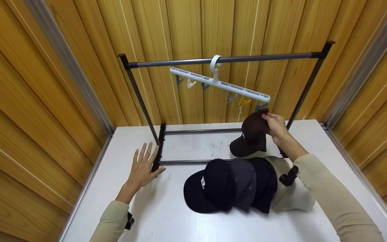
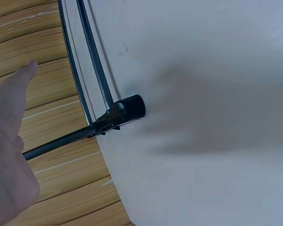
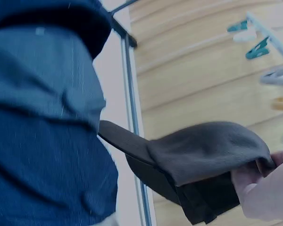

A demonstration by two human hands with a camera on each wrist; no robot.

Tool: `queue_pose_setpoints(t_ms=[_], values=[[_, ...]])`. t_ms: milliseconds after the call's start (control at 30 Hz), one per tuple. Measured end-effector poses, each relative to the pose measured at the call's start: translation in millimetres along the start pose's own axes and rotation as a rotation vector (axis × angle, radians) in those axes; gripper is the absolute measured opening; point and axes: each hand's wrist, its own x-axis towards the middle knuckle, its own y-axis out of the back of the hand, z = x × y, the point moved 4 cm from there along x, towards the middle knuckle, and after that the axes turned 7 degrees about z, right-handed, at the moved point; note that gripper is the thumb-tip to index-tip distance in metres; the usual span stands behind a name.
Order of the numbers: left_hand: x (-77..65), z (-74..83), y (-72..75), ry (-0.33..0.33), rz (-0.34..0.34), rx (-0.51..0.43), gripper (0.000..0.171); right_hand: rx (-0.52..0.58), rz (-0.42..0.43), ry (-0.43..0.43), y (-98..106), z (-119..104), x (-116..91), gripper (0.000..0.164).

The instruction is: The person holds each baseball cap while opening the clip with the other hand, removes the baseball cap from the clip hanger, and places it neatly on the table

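Note:
My right hand (image 1: 276,127) pinches the edge of a dark brown baseball cap (image 1: 252,134), which hangs just below the right end of a white clip hanger (image 1: 220,84). In the right wrist view the brown cap (image 3: 207,150) has its brim toward the stacked caps, and thumb and fingers grip its rim. Small clips dangle under the hanger, among them a yellow clip (image 1: 245,101) and a teal clip (image 1: 261,106) close above the cap. My left hand (image 1: 143,164) is spread with nothing in it, beside the left foot of the black rack (image 1: 161,148).
A row of nested caps (image 1: 218,185), black, dark grey, navy and beige, lies on the white tabletop (image 1: 166,215) in front of the rack. The hanger hooks over the rack's top bar (image 1: 186,62). Wood-patterned walls (image 1: 29,101) enclose the table.

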Motion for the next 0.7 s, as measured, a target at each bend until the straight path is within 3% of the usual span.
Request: queue_pose_setpoints(t_ms=[100, 233, 333, 533, 700], values=[[-7.4, -2.5, -5.2, -0.003, 0.008, 0.030, 0.089, 0.211, -0.015, -0.050, 0, -7, -10, 0.056], [-13.4, -4.2, -11.3, 0.002, -0.002, 0.023, 0.088, 0.493, -0.020, -0.132, -1, -16, -24, 0.025], [-18.4, -7.5, -12.4, 0.014, -0.008, 0.015, 0.088, 0.603, -0.022, -0.185, -6, -22, -32, 0.013], [-29.2, -20.5, -6.6, 0.048, -0.027, 0.021, 0.087, 0.630, -0.017, -0.229, -18, -26, -44, 0.016], [-36.1, -27.0, -1.3, 0.061, -0.036, 0.012, 0.087, 0.617, -0.031, -0.269, -31, -25, -51, 0.040]])
